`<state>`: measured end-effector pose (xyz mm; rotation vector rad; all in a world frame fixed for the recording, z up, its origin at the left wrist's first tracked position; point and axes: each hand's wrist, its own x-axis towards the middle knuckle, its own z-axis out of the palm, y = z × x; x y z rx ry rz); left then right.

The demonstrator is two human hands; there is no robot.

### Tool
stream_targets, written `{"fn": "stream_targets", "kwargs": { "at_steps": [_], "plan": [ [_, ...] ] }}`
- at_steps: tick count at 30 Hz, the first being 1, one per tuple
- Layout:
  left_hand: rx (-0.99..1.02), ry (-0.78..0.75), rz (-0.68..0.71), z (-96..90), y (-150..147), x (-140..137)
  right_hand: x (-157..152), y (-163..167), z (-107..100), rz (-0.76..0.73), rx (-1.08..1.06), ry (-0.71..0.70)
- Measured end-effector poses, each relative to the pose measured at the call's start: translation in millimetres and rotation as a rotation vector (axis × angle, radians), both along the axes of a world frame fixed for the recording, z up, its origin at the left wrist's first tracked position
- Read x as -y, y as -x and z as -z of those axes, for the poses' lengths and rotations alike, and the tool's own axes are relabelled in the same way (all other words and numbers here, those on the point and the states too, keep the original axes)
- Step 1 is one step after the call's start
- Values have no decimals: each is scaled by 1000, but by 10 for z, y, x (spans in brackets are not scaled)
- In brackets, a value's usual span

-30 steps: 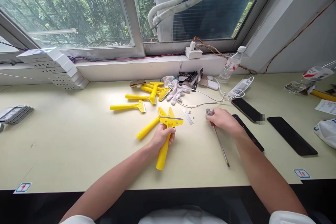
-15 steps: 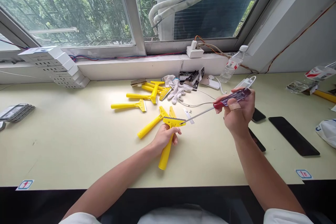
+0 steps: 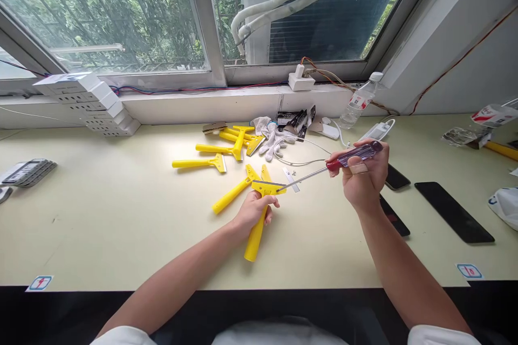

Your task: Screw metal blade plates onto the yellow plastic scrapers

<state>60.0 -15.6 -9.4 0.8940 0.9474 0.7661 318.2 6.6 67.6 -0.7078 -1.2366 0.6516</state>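
Note:
My left hand (image 3: 256,209) is closed round the neck of a yellow scraper (image 3: 253,240), whose head points away from me and whose handle slants toward the table's front edge. A screwdriver (image 3: 358,153) with a clear purple and red handle is gripped in my right hand (image 3: 366,178). Its long shaft reaches left, and the tip meets the right side of the scraper head. Just behind the held scraper lie a loose yellow scraper part (image 3: 232,194), a flat metal blade (image 3: 291,180) and a few tiny screws (image 3: 294,173).
Several yellow scrapers (image 3: 220,149) lie farther back beside white gloves (image 3: 269,137) and black packets (image 3: 297,120). On the right are a water bottle (image 3: 360,101), a white cable and dark phones (image 3: 453,212). White boxes (image 3: 89,99) are stacked at the back left.
My right hand and the screwdriver handle have shifted slightly left, with the tip still at the scraper head. My left hand and the scraper stay nearly in place.

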Motion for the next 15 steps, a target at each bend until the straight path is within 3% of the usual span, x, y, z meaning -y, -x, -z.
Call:
{"fn": "stream_targets", "kwargs": {
  "at_steps": [15],
  "plan": [
    [-47, 59, 2, -52, 4, 4, 21, 7, -1, 43, 3, 13]
  ]
}}
